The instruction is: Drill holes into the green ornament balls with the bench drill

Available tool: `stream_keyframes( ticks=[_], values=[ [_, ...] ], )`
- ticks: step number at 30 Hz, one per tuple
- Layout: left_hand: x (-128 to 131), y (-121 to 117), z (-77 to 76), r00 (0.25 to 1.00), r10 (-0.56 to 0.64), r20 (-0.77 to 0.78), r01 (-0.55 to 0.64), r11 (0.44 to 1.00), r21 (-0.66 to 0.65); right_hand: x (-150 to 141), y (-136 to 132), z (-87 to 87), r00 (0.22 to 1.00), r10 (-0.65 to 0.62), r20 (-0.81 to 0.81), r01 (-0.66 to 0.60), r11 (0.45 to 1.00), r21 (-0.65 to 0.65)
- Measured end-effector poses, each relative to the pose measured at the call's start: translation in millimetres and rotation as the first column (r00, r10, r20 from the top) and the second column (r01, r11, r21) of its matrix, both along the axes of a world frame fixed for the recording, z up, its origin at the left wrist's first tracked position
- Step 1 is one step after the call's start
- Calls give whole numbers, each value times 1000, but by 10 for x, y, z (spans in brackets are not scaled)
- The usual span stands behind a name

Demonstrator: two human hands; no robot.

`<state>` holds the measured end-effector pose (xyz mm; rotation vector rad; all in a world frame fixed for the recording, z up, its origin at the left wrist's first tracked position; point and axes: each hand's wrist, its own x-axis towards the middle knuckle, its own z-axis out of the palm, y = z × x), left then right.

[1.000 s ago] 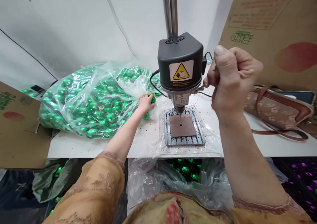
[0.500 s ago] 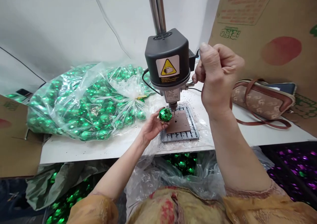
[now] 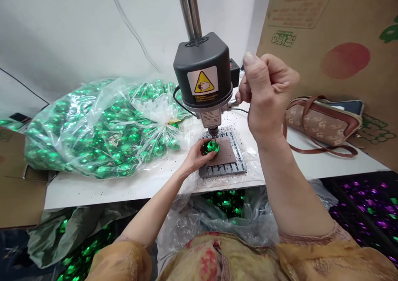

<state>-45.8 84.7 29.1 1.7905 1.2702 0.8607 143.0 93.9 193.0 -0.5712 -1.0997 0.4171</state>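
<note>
A shiny green faceted ball [image 3: 213,146] is gripped between the thumb and fingers of my left hand [image 3: 199,155]. It sits under the chuck of a small bench drill press [image 3: 203,71], over a brown board [image 3: 226,153] on the slotted metal base [image 3: 238,168]. Whether the bit touches the ball is hard to see. My right hand [image 3: 269,92] is closed at the right of the drill head, around the feed lever [image 3: 234,103], most of which the fingers hide. Dark shavings lie scattered about the base.
A large clear bag of green balls [image 3: 93,127] fills the table's left side. At the right rest a patterned handbag [image 3: 321,121] and a tall cardboard box [image 3: 311,57]. Below the table edge are plastic sheeting [image 3: 183,223] and purple balls [image 3: 367,198].
My left hand has brought the green ball from the left of the bit to beneath the chuck, over the brown board. My right hand stays closed at the lever.
</note>
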Motion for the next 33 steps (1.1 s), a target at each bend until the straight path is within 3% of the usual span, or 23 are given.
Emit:
stream_keyframes(
  ticks=[6, 11, 14, 24, 33],
  values=[
    [132, -9, -33, 993, 47, -104, -29, 986, 165, -12, -3, -8, 999, -42, 19, 42, 999, 14],
    [256, -94, -175, 991, 134, 26, -137, 977, 166, -17, -12, -6, 999, -31, 17, 30, 999, 19],
    [273, -119, -206, 989, 134, 69, -144, 975, 170, -15, -45, -24, 1000, -24, 7, 24, 999, 48],
    [239, -128, -198, 994, 92, 62, -105, 964, 243, -111, -108, -327, 989, -78, -122, 103, 971, 216],
    [227, -113, -229, 995, 101, 8, -97, 928, 359, -60, -156, -436, 991, -130, -41, 136, 974, 180]
  ],
)
